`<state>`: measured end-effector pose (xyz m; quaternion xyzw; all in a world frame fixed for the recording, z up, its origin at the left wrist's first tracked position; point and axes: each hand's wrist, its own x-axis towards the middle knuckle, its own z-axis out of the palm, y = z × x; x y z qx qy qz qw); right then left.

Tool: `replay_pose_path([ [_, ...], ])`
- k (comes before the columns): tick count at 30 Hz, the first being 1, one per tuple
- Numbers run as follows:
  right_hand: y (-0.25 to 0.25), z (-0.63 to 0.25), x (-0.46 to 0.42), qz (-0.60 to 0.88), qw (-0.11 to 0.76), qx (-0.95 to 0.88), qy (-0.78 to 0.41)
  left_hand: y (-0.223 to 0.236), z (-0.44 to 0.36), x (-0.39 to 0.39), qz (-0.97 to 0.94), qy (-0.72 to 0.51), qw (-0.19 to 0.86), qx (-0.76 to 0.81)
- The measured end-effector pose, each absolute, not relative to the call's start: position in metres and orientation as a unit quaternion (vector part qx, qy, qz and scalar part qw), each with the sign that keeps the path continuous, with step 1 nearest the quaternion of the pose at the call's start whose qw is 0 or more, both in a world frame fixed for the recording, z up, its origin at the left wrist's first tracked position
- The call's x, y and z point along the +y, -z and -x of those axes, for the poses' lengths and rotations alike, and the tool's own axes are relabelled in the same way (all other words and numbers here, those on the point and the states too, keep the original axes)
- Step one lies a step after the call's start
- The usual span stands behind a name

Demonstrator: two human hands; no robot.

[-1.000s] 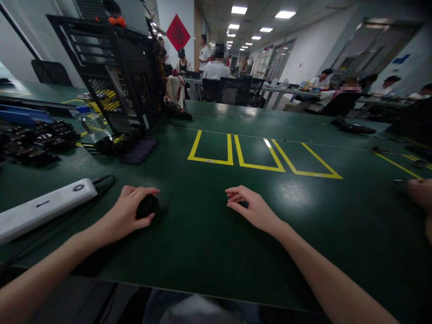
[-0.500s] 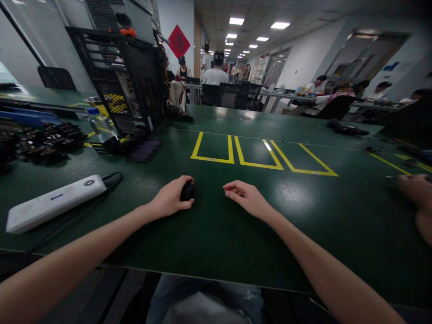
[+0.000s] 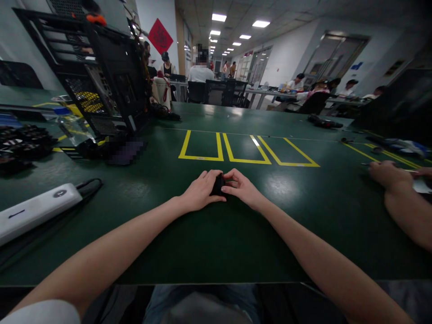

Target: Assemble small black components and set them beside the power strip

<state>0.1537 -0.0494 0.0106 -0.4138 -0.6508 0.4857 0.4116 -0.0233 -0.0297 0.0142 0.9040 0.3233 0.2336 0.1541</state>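
A small black object [image 3: 218, 185], its kind not clear, sits between my two hands just above or on the green tabletop. My left hand [image 3: 202, 191] grips it from the left, the thumb below and the fingers over its far side. From the right, my right hand [image 3: 241, 189] pinches its edge with the fingertips and thumb. Both hands hide much of the object. Beyond them, yellow tape outlines [image 3: 202, 158] mark the green table [image 3: 189, 243].
At the left lie a white power strip [image 3: 40, 209] with a black cable, a dark heap of parts [image 3: 27, 141], a clear bottle [image 3: 72, 126] and a black computer case [image 3: 118, 81]. Another person's hand [image 3: 391, 175] works at the right edge. A black item [image 3: 324, 121] lies far right.
My left hand has carried the black object rightward to my right hand, whose fingers now touch it. The view has shifted a little to the right.
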Motion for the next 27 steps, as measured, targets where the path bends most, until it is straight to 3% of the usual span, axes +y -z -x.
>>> replay_pose_path([
  [11, -0.008, -0.150, -0.051, 0.396, 0.446, -0.642, -0.483, -0.008, 0.022, -0.031, -0.909, -0.271, 0.100, 0.302],
  [27, -0.004, -0.156, -0.048, 0.369, 0.431, -0.665, -0.486, -0.005, 0.021, -0.029, -0.908, -0.280, 0.079, 0.302],
])
